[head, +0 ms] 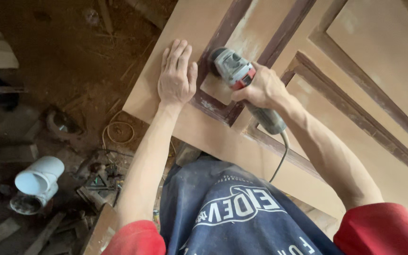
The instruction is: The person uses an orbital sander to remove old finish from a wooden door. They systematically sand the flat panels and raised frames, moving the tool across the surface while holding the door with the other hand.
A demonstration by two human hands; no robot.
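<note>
Right hand [260,89] grips grinder [242,80], head pointing up-left, body down-right.

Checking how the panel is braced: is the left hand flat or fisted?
Flat: left hand lies palm down, fingers spread, on the wooden door panel.

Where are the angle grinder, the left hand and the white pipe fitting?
angle grinder [233,69]: head view, grey and red motor housing.
left hand [175,78]: head view, back of the hand, flat on the door panel.
white pipe fitting [41,175]: head view, curved outer wall.
</note>
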